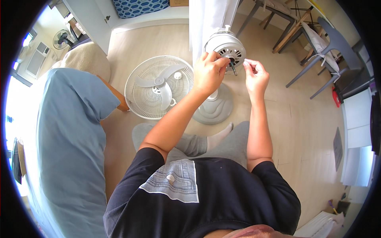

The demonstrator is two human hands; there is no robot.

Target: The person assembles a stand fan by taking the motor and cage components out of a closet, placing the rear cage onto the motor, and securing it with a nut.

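Observation:
A white pedestal fan's motor housing (222, 43), its grille off, stands in front of me with slotted vents facing my way. From its middle a dark motor shaft (234, 69) sticks out. My left hand (209, 72) reaches in from the left, thumb and fingers closed at the base of that shaft; exactly where they grip is partly hidden. Just right of the housing, my right hand (256, 78) is raised in a pinch, and whatever may be between its fingertips is too small to name. The round grey fan base (216, 108) rests on the floor below.
On the floor at left lie a white fan grille (135, 97) and grey fan blades (166, 97). A blue-covered bed or sofa (71, 150) runs along my left. Grey chairs (335, 39) stand at the far right, and a white curtain (198, 31) hangs behind the fan.

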